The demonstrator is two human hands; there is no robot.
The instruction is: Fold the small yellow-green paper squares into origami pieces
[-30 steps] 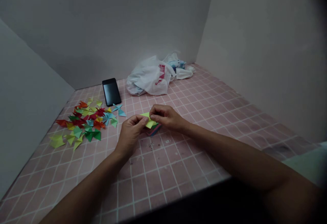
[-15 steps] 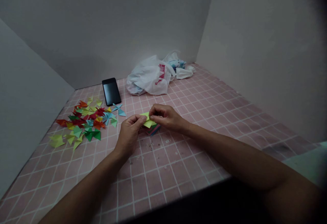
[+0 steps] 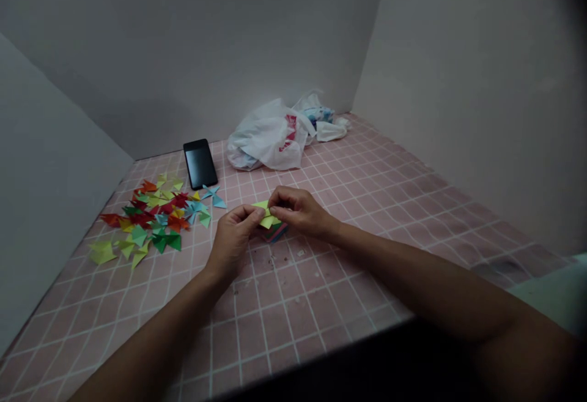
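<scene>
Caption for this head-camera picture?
Left hand and right hand pinch a yellow-green paper over a pink tiled surface.

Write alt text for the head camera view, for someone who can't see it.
Two bare hands, left hand and right hand, pinch a yellow-green folded paper above a small stack of coloured paper on a pink tiled surface. Left lies a scatter of folded paper shapes; behind are a black phone and a white plastic bag.
</scene>
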